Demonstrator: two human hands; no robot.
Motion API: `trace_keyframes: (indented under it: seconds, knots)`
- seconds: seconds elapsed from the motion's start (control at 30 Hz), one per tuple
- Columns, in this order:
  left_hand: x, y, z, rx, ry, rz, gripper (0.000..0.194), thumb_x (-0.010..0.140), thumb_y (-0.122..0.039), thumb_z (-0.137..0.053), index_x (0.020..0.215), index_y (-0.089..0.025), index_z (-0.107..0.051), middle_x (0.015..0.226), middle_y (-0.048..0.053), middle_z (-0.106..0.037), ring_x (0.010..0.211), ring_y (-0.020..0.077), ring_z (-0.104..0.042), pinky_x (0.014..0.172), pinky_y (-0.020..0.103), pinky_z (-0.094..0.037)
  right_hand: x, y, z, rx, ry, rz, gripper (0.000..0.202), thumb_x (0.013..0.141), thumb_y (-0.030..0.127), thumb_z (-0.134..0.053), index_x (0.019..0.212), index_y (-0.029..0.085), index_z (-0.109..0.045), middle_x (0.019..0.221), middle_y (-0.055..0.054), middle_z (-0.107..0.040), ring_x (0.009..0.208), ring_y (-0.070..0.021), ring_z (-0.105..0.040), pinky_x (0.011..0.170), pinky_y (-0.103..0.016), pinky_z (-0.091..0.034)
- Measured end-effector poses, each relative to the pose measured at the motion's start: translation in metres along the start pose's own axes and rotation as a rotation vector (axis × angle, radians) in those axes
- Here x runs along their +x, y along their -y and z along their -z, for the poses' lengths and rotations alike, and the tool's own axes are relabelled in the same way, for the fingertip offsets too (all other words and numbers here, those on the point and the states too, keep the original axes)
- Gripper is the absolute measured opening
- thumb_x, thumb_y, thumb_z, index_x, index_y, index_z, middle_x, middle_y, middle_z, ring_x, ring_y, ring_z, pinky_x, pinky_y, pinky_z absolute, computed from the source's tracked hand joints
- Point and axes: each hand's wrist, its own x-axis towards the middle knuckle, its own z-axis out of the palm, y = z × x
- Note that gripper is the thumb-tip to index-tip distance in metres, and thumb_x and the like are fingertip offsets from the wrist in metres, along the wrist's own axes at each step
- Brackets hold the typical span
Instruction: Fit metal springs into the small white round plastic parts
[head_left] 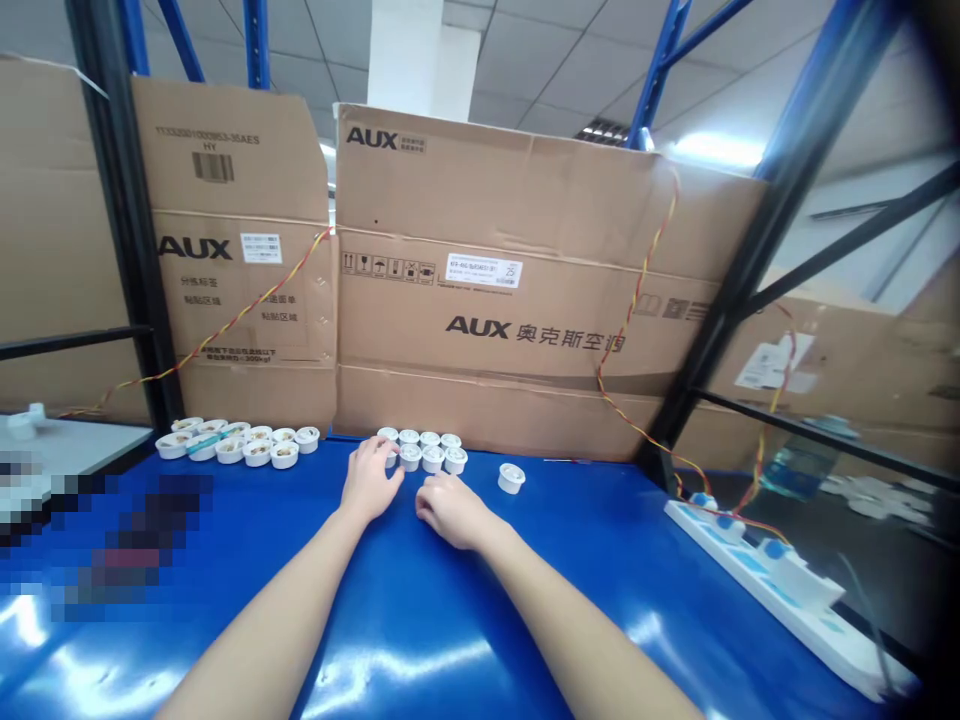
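Note:
Small white lidded cups (432,459) stand in two short rows on the blue table, against the cardboard. My left hand (370,480) is at the left end of the front row, with its fingers and thumb around the end cup (391,459), which they partly cover. Just in front of the same rows, my right hand (452,510) rests low over the table with its fingers curled in. Whatever those fingers may hold is hidden. One more white cup (511,479) stands alone to the right of the rows.
Open white cups with brownish contents (257,453) stand at the back left, a teal object (208,442) lying across some. Cardboard panels (480,330) wall the back. At right are a white power strip (787,590) and a twisted red-yellow wire (637,290) near a black post (705,330).

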Motion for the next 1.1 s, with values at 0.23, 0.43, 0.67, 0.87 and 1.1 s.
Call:
trace_keyframes:
  seconds: [0.23, 0.43, 0.67, 0.87, 1.1]
  knots:
    - [-0.002, -0.018, 0.009, -0.257, 0.214, -0.183, 0.020, 0.089, -0.028, -0.047, 0.091, -0.023, -0.066, 0.090, 0.001, -0.070, 0.080, 0.0166, -0.062, 0.075, 0.028, -0.047, 0.004, -0.008, -0.004, 0.277, -0.250, -0.197, 0.016, 0.090, 0.022, -0.047, 0.083, 0.017, -0.061, 0.084, -0.004, -0.061, 0.078, -0.0163, -0.053, 0.073, -0.028, -0.039]
    - [-0.006, -0.021, 0.003, -0.275, 0.194, -0.185, 0.027, 0.082, -0.022, -0.058, 0.106, -0.025, -0.068, 0.100, 0.001, -0.072, 0.082, 0.0153, -0.064, 0.073, 0.024, -0.048, 0.007, -0.020, -0.005, 0.707, -0.278, -0.273, 0.018, 0.087, 0.032, -0.052, 0.081, 0.018, -0.061, 0.078, 0.000, -0.061, 0.073, -0.0145, -0.052, 0.069, -0.027, -0.039]
    - [-0.007, -0.023, -0.001, -0.210, 0.051, -0.139, 0.014, 0.085, -0.032, -0.061, 0.087, -0.024, -0.072, 0.084, -0.002, -0.073, 0.073, 0.0127, -0.063, 0.067, 0.022, -0.044, 0.008, -0.015, -0.004, 1.044, -0.228, -0.436, 0.024, 0.079, 0.042, -0.060, 0.075, 0.018, -0.060, 0.054, 0.004, -0.046, 0.049, -0.0088, -0.037, 0.048, -0.022, -0.028]
    - [-0.008, -0.024, 0.000, -0.181, 0.025, -0.175, 0.015, 0.086, -0.030, -0.060, 0.081, -0.024, -0.071, 0.079, -0.003, -0.072, 0.072, 0.0120, -0.063, 0.067, 0.022, -0.043, 0.009, -0.010, 0.000, 1.230, -0.203, -0.473, 0.024, 0.073, 0.040, -0.064, 0.073, 0.016, -0.059, 0.062, 0.002, -0.052, 0.052, -0.0088, -0.043, 0.045, -0.021, -0.029]
    - [0.002, 0.006, -0.003, 0.017, 0.036, -0.085, 0.040, 0.080, -0.042, -0.063, 0.117, -0.026, -0.060, 0.130, 0.006, -0.055, 0.120, 0.0246, -0.048, 0.099, 0.036, -0.040, 0.009, -0.019, -0.007, 1.009, -0.266, -0.487, 0.025, 0.079, 0.041, -0.058, 0.071, 0.018, -0.056, 0.056, 0.004, -0.047, 0.049, -0.0085, -0.038, 0.048, -0.022, -0.029]
